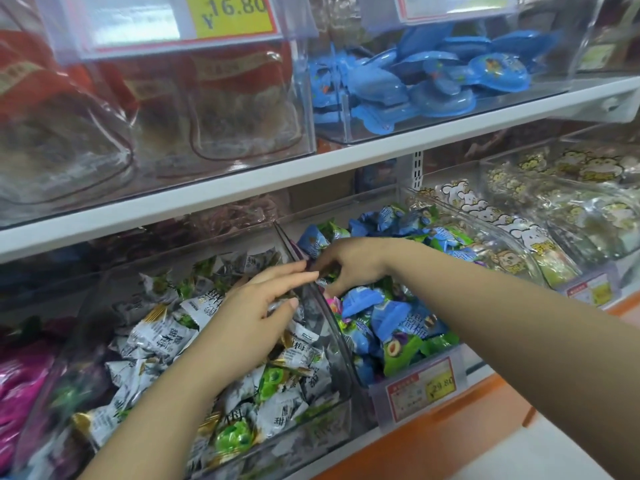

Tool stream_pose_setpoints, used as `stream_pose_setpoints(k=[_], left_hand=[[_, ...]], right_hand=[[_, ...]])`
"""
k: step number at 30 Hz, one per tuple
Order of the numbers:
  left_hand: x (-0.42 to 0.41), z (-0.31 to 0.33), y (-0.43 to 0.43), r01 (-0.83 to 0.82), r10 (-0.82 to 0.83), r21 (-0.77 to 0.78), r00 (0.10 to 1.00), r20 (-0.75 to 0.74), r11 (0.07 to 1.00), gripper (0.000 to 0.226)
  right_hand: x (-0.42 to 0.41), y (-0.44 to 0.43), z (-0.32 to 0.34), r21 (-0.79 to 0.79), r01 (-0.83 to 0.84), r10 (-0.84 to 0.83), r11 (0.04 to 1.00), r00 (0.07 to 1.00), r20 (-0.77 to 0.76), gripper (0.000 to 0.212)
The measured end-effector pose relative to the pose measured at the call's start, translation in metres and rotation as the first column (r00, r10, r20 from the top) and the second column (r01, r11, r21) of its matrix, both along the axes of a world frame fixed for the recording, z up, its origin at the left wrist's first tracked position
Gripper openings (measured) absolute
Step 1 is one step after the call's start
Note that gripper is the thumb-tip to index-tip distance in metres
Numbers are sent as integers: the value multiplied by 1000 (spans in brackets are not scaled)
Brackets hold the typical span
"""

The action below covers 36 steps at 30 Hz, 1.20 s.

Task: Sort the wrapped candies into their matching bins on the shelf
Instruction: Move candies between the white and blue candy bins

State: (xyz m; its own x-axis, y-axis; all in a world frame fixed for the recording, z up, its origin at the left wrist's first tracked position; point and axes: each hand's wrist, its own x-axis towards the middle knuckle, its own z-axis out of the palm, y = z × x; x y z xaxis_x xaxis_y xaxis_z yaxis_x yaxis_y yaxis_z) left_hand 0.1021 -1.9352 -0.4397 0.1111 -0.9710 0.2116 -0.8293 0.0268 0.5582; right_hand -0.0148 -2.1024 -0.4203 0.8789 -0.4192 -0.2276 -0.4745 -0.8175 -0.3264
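Two clear bins stand side by side on the lower shelf. The left bin (pixel 313 432) holds grey-white wrapped candies (pixel 157 336) with a few green ones (pixel 231 439) mixed in. The right bin (pixel 350 355) holds blue and green wrapped candies (pixel 388 317). My left hand (pixel 258 306) lies over the left bin, fingers stretched toward the divider between the bins. My right hand (pixel 349 263) reaches over that divider from the right, fingers curled down. It pinches a small grey-white candy (pixel 323 281) right at my left fingertips.
Pink wrapped candies (pixel 20 382) fill a bin at far left. Bear-print packets (pixel 485 211) fill the bins to the right. On the upper shelf (pixel 311 168) are blue jelly cups (pixel 433 84) and red-topped bags (pixel 69 105). A price label (pixel 419 389) hangs on the right bin's front.
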Motion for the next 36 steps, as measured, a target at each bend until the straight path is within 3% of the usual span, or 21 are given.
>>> stream_pose_setpoints(k=[7,11,15,26,29,33,36], left_hand=[[-1,0,2,9,-9,-4,1000,15,1000,44],[0,-1,2,7,-7,-4,1000,22,1000,44],[-1,1,2,-4,4,7,1000,24,1000,43],[-2,2,2,-4,4,22,1000,-7,1000,43],[-3,3,3,-3,3,31,1000,-6,1000,42],[-6,7,4,-14,14,31,1000,-2,999,40],[-14,16,7,-72,68,-65,996,-62,995,41]], right_hand=[[1,2,5,59,-8,18,998,983,-182,70],[1,0,0,135,31,-16,990,994,-112,63],[0,1,-1,121,50,-39,991,995,-91,70],[-10,6,7,56,82,-80,995,996,-28,39],[-16,5,10,43,97,-101,994,990,96,41],[-38,13,20,-24,188,-159,982,887,433,30],[-53,33,27,161,188,-248,969,742,623,26]])
